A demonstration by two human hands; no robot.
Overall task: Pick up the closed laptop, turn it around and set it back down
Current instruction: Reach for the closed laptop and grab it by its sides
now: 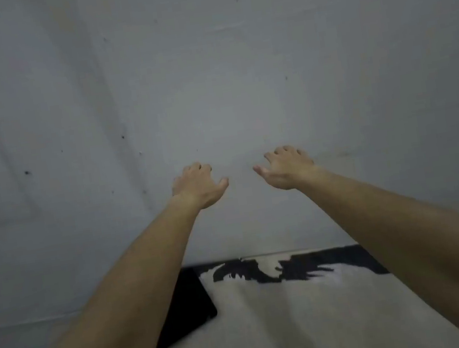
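Both arms reach forward toward a grey wall (208, 73); left hand (199, 185) and right hand (286, 168) are raised, fingers apart and loosely curled, holding nothing. The black laptop (191, 306) lies closed, low at near left, partly under the left forearm, beside a white-and-black cloth (286, 313).
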